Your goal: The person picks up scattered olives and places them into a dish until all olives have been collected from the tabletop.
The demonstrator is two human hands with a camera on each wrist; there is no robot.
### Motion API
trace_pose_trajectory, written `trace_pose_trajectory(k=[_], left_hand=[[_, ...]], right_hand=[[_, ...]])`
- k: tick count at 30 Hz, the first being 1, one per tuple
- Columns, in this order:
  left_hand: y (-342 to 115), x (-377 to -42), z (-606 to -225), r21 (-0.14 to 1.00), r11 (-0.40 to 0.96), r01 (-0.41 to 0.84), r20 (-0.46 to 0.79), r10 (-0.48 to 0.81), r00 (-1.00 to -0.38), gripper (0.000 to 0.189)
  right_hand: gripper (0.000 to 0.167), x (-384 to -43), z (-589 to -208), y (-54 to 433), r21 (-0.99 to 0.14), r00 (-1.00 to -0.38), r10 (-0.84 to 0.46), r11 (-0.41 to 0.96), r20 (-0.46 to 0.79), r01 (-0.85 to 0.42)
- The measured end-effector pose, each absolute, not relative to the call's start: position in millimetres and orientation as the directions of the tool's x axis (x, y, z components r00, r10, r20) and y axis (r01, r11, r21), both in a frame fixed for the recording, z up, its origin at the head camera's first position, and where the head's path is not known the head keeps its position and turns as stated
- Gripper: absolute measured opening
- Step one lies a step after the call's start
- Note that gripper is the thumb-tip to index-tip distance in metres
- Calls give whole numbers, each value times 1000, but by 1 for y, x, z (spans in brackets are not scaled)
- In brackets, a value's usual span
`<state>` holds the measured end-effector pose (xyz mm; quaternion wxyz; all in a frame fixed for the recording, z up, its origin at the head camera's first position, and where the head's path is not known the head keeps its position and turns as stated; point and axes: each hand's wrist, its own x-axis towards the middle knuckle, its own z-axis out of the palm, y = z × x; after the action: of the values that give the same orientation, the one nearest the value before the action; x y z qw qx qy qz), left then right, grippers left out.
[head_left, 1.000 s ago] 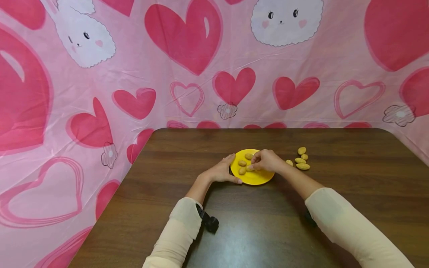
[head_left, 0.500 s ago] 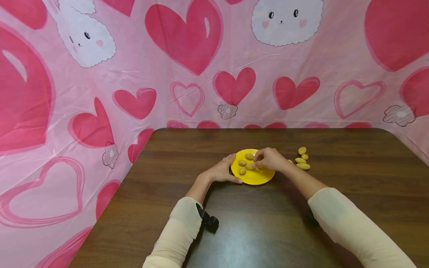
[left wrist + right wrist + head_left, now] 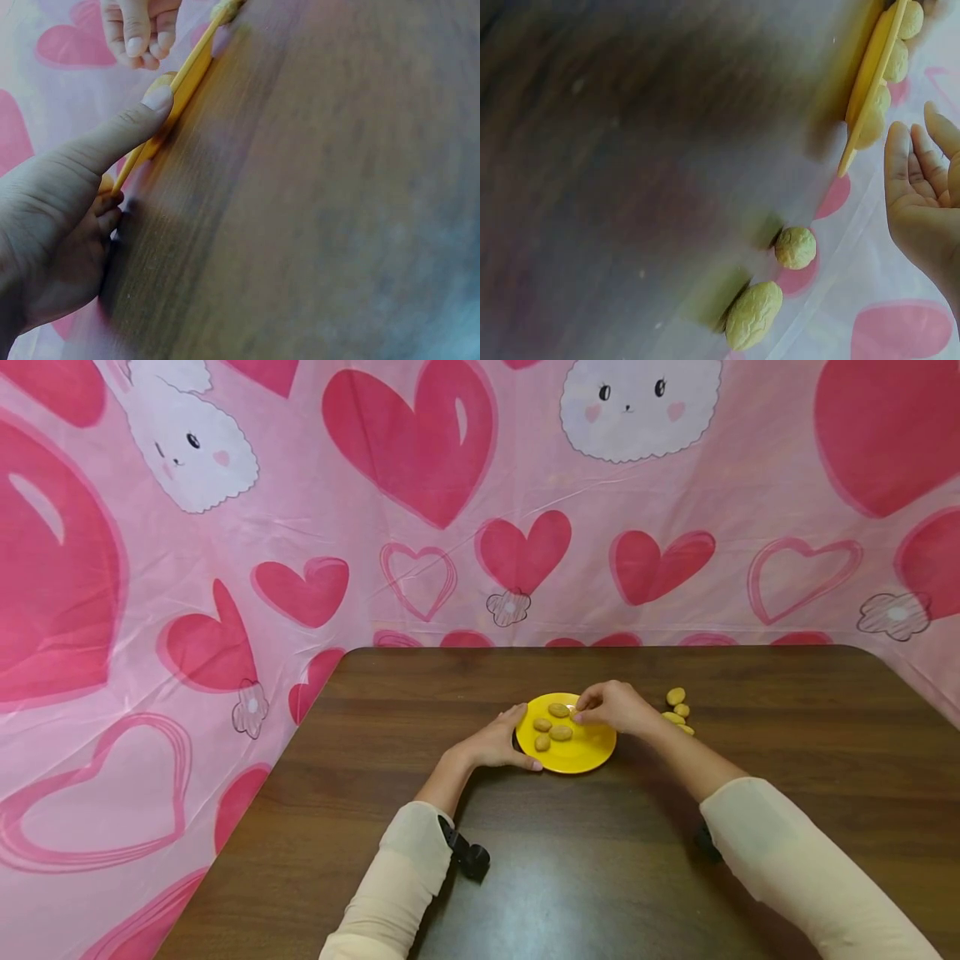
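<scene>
A yellow plate (image 3: 577,760) lies on the table, bearing several small potatoes (image 3: 561,732) with wrinkled yellow-brown skin. My left hand (image 3: 491,742) holds the plate's left side, thumb along the near rim and fingers round the far left. In the left wrist view the left thumb (image 3: 124,131) lies against the rim. Over the plate's right edge hovers my right hand (image 3: 613,706). The right wrist view shows its thumb and fingers apart, with nothing visible between them. A potato just by its fingertips in the head view is partly hidden.
Several loose potatoes (image 3: 676,697) lie on the brown wooden table (image 3: 585,860) to the right of the plate, some partly covered by the right forearm. A pink cloth (image 3: 420,585) with hearts hangs behind the table and along its left.
My right hand has drawn back up and to the right, off a potato that now lies uncovered mid-plate. The left hand and plate stay in place.
</scene>
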<state>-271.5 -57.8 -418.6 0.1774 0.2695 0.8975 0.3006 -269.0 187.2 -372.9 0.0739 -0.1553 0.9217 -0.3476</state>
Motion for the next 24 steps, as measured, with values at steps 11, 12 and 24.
trace_pose_trajectory(k=[11, 12, 24], left_hand=[[-58, -271, -417, 640, 672, 371, -162, 591, -790, 108], [-58, -271, -418, 639, 673, 373, -162, 592, -790, 108], [-59, -272, -420, 644, 666, 377, -152, 595, -790, 108]], right_hand=[[22, -268, -367, 201, -670, -956, -291, 717, -36, -193], [22, -268, -367, 203, -672, -957, -288, 716, -35, -191], [29, -270, -364, 228, -661, -974, -225, 730, 4, -172]])
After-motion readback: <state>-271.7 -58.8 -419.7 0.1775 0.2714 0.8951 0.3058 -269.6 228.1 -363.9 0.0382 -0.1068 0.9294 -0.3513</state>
